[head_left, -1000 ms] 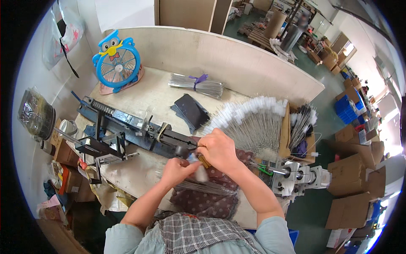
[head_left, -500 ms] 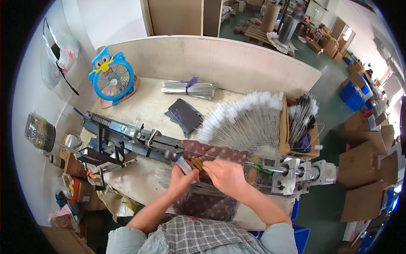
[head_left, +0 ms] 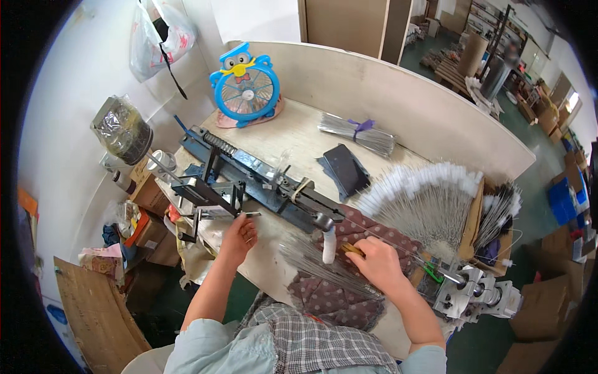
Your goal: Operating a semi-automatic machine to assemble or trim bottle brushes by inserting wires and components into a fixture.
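Observation:
My left hand (head_left: 238,239) is at the black metal frame (head_left: 208,194) on the left, fingers curled beside a short metal rod (head_left: 251,214); its grip is partly hidden. My right hand (head_left: 380,260) pinches a small brass-coloured piece (head_left: 352,250) above the brown dotted cloth (head_left: 398,240). Just left of that piece, a white-wrapped handle (head_left: 329,246) hangs from the round metal end of the long bench machine (head_left: 268,187). A thin wire (head_left: 380,229) runs from this machine toward the metal spindle unit (head_left: 476,288) on the right. Loose thin wires (head_left: 311,258) lie below the handle.
A blue cartoon fan (head_left: 247,93) stands at the back left. Behind the machine lie a tied wire bundle (head_left: 358,132) and a dark phone (head_left: 346,169). White-tipped wire brushes (head_left: 423,199) fan out beside a cardboard box (head_left: 471,218). A plastic-wrapped lamp (head_left: 121,131) rises at left.
My left hand has let go of the white-wrapped handle and moved left to the black frame. My right hand still holds the brass-coloured piece. The view has shifted left.

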Motion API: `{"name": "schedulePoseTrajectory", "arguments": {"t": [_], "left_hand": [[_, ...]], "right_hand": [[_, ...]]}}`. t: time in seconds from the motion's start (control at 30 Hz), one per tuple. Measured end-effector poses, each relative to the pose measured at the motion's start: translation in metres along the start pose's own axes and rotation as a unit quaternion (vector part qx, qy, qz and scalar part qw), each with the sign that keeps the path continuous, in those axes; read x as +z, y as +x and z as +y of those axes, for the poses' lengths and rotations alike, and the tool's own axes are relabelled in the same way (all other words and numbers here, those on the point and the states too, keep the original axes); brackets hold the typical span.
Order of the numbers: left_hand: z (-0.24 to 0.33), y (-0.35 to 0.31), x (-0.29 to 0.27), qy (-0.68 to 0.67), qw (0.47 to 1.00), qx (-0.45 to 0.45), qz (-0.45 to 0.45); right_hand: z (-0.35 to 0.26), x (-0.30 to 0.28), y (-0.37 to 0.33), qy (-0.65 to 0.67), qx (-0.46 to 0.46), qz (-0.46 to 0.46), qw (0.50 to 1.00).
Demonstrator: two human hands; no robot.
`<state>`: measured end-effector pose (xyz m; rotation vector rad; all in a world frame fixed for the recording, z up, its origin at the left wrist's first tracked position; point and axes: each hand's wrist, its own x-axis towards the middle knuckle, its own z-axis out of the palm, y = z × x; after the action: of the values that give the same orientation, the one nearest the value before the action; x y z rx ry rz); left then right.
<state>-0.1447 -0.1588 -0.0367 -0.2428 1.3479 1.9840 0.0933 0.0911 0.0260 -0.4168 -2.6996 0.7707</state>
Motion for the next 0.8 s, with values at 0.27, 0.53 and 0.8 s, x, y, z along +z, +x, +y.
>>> {"name": "schedulePoseTrajectory", "arguments": {"t": [0.27, 0.53, 0.8], "left_hand": [[-0.011, 0.016, -0.013, -0.117, 0.993, -0.019, 0.027], [-0.071, -0.056, 0.113, 0.075, 0.976, 0.009, -0.203], [-0.105, -0.061, 0.199, 0.133, 0.943, 0.054, -0.301]], "right_hand": [[-0.017, -0.011, 0.001, 0.029, 0.019, -0.006, 0.999], [-0.013, -0.058, 0.006, -0.06, -0.051, 0.144, 0.986], [0.023, -0.067, -0.017, 0.057, 0.055, 0.13, 0.988]]}}
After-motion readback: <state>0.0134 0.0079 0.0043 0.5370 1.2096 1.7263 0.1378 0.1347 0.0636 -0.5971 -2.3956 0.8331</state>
